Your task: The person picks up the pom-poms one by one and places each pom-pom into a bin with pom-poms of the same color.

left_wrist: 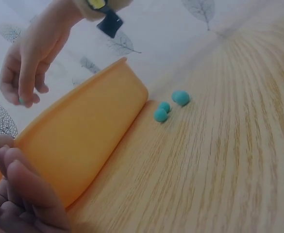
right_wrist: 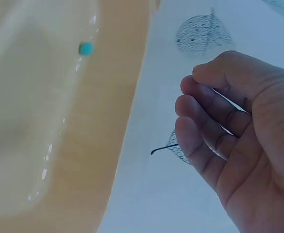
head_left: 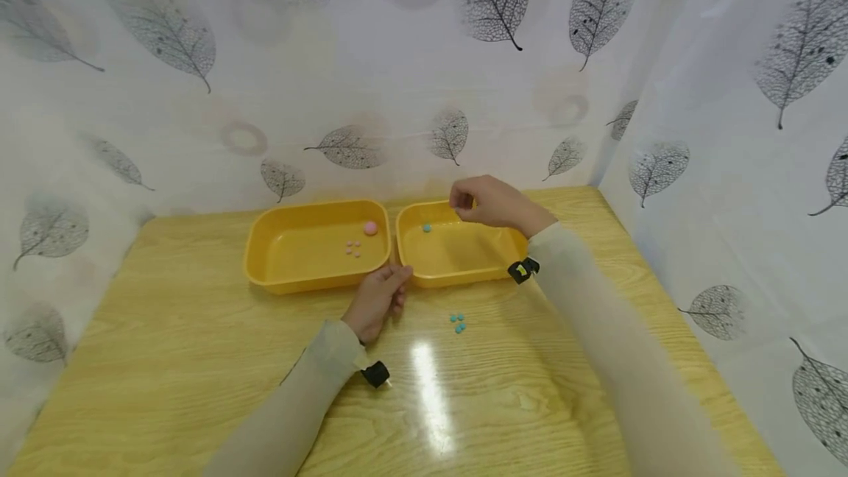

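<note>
Two yellow trays stand side by side at the far end of the wooden table. My right hand (head_left: 473,201) (left_wrist: 25,68) (right_wrist: 229,131) hovers over the far rim of the right tray (head_left: 457,278) (left_wrist: 83,131) (right_wrist: 117,97). Its fingers are curled, and a speck of teal shows at the fingertips (left_wrist: 21,100). One teal bead (head_left: 427,227) (right_wrist: 86,48) lies inside that tray. My left hand (head_left: 380,297) (left_wrist: 20,199) rests on the table and holds the right tray's near left corner, with curled fingers under the lip. Three teal beads (head_left: 458,323) (left_wrist: 171,104) lie on the table in front of the tray.
The left tray (head_left: 298,284) holds a pink ball (head_left: 370,227) and several small pink beads (head_left: 354,247). Leaf-patterned curtain walls (head_left: 729,131) close in the back and both sides of the table (head_left: 199,359).
</note>
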### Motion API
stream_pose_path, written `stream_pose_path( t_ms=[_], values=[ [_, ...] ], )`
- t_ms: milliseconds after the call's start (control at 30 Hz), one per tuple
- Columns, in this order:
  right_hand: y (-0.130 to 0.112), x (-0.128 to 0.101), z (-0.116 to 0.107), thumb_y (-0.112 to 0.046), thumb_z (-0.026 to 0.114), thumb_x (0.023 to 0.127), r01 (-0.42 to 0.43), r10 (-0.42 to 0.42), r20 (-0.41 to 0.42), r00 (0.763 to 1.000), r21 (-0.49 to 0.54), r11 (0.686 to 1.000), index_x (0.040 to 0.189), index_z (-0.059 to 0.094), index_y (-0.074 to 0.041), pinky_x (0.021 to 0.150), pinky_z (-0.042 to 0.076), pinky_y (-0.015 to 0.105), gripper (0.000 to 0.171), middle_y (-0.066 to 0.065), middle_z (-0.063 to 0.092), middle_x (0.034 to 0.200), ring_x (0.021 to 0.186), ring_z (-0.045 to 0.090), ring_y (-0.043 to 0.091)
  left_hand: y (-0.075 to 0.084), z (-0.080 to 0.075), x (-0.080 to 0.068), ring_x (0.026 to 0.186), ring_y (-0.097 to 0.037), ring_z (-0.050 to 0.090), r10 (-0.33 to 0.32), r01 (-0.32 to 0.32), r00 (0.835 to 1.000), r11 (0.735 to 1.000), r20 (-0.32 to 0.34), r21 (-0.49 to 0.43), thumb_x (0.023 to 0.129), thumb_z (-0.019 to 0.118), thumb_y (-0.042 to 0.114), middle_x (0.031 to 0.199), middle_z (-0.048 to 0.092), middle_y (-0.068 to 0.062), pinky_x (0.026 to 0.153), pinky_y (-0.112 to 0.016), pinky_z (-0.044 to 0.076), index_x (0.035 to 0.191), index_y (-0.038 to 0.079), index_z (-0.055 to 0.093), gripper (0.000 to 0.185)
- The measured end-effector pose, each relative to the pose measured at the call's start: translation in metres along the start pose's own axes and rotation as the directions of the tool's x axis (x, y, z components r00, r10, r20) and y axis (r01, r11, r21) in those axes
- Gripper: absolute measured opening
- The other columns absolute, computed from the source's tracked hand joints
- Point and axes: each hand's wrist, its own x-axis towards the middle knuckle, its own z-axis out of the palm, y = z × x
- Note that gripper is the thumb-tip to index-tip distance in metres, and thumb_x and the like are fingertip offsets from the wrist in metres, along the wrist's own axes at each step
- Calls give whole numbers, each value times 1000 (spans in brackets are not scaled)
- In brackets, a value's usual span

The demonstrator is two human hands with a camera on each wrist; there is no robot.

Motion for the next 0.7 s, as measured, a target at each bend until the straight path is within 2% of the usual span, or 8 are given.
stream_pose_path(
  t_ms=[167,267,333,433,533,633,700],
  values=[
    [12,31,-1,-9,66,98,-7,14,101,995,-65,998,100,71,-10,87,54,40,6,4,71,97,90,64,20,0,-2,0,59,-11,47,8,-8,1000,1000,6,10,102,68,31,74,53,1,53,-24,43,97,6,60,27],
    [18,44,5,-10,66,97,-9,26,182,983,-96,995,98,71,-10,84,53,37,5,3,69,95,86,62,19,-1,-2,2,59,-11,48,4,-5,1000,1000,8,20,102,68,32,74,53,0,52,-24,43,97,6,61,27],
    [19,49,11,-8,64,97,-36,60,269,961,-93,995,97,70,-10,78,53,35,6,4,68,92,80,61,18,-2,-1,2,60,-11,48,0,-1,1000,1000,11,30,102,68,33,74,53,0,52,-24,43,97,7,62,27],
    [20,53,19,-3,61,95,-106,129,398,909,-79,991,95,67,-10,67,49,31,9,3,64,86,70,56,15,-2,0,3,60,-11,48,-2,2,1000,1000,11,31,101,69,33,74,53,-1,52,-24,43,97,7,63,27],
    [20,57,25,3,56,92,-161,186,473,861,-92,983,86,61,-12,60,41,28,18,2,58,76,62,48,13,-1,0,3,59,-11,48,0,0,1000,1000,4,26,102,68,33,73,52,-1,51,-23,42,97,7,62,27],
    [22,62,31,8,52,86,-133,188,510,839,-142,981,69,51,-16,54,32,26,30,-1,47,63,55,37,12,0,-1,2,59,-11,48,2,-2,1000,1000,0,16,102,68,31,73,51,-1,51,-23,42,97,6,62,27],
    [22,65,34,8,54,83,-105,183,516,837,-176,979,67,51,-19,55,32,26,31,-3,47,63,56,37,11,1,-1,1,58,-11,47,2,-2,1000,1000,-2,9,103,67,30,73,51,-1,51,-23,42,97,5,61,26]
  ],
)
